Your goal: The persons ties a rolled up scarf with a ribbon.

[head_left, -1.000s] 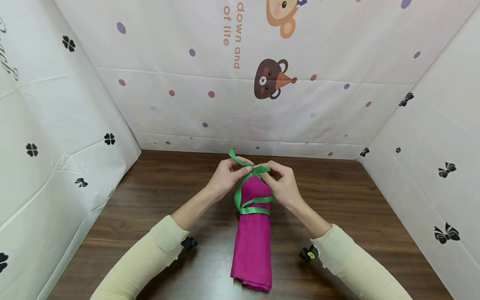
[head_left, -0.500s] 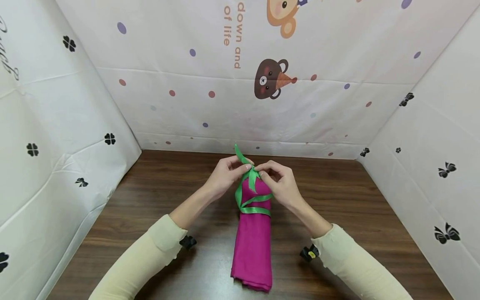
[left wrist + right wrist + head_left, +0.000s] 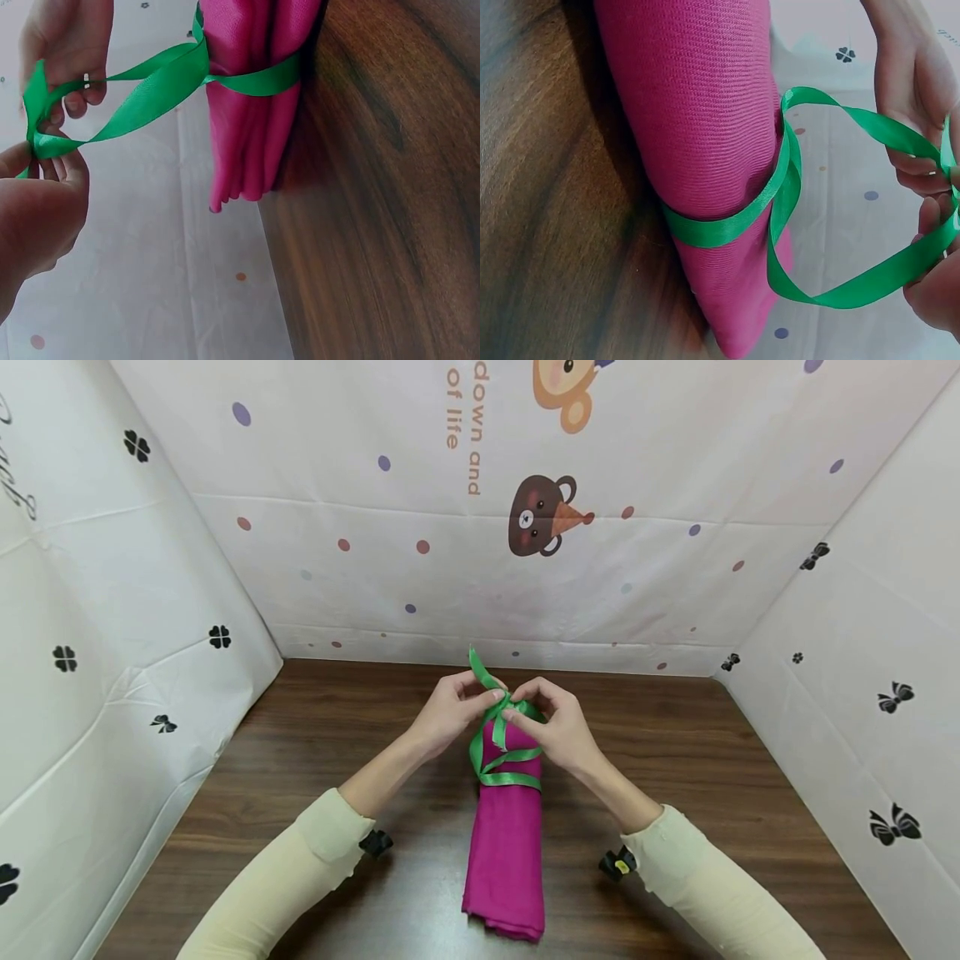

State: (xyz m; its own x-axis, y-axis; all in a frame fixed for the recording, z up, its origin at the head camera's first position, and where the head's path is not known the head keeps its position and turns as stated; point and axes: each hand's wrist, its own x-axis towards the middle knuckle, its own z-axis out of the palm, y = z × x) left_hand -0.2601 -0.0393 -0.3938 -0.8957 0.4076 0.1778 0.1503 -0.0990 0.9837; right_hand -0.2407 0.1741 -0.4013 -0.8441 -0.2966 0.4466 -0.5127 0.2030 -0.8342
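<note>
Light is bright, even and soft across the head view, with no hard glare on the white patterned backdrop [image 3: 525, 568]. The worktop [image 3: 712, 760] carries a faint sheen behind the magenta cloth roll [image 3: 506, 852], and soft shadows lie beside the roll and under the sleeves. Straight edges of the backdrop bow outward toward the corners, a wide-lens distortion. In the wrist views the roll's weave is sharp, while the left hand [image 3: 34, 217] close to the lens is blurred, and the backdrop behind the roll looks pale and washed out.
</note>
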